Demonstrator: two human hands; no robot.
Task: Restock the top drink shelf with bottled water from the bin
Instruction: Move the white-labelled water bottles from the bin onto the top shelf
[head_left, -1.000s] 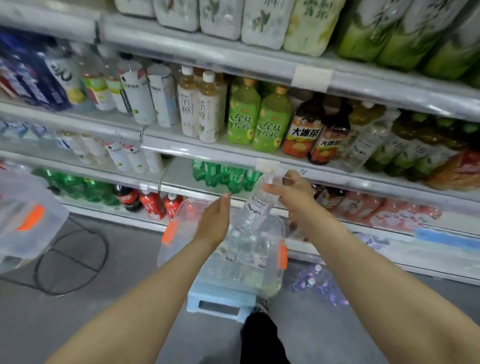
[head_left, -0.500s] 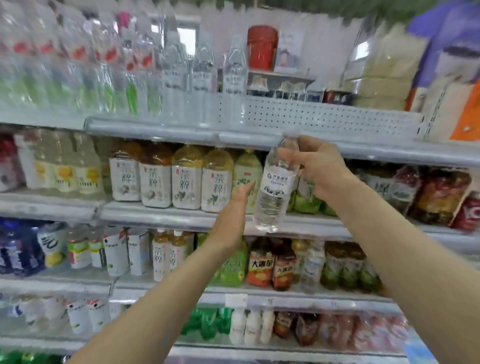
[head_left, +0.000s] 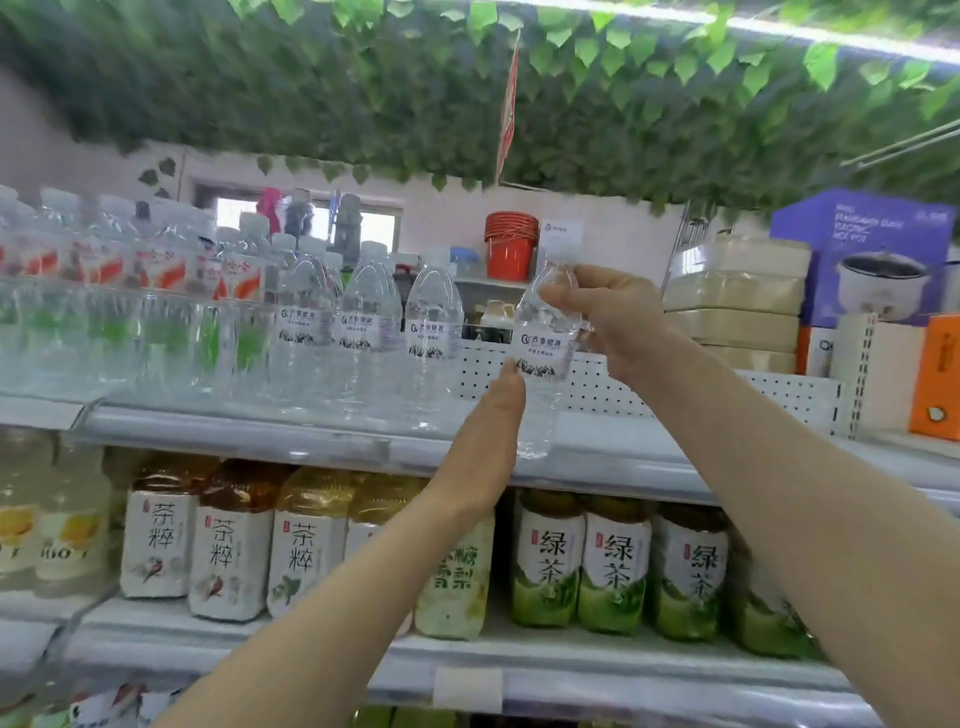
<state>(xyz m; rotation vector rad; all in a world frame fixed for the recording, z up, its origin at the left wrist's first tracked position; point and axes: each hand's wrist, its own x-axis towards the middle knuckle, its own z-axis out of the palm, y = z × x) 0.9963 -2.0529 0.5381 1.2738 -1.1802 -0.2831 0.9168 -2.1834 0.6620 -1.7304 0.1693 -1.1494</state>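
My right hand (head_left: 610, 317) grips a clear water bottle (head_left: 543, 364) by its neck and shoulder, holding it upright in front of the top shelf (head_left: 270, 423). Its base hangs just over the shelf's front edge. My left hand (head_left: 493, 421) is raised with straight fingers, its fingertips touching the bottle's label from the left. A row of matching water bottles (head_left: 434, 322) stands on the top shelf just left of the held one. The bin is out of view.
A white perforated back panel (head_left: 649, 387) runs behind the bare stretch of top shelf to the right. Tea bottles (head_left: 234, 540) and green tea bottles (head_left: 613, 561) fill the shelf below. A red bucket (head_left: 510, 244), stacked packs and boxes (head_left: 862, 254) sit behind and right.
Both hands have risen with the bottle from the bin on the floor to the top shelf. The view tilted upward, and the bin dropped out of sight.
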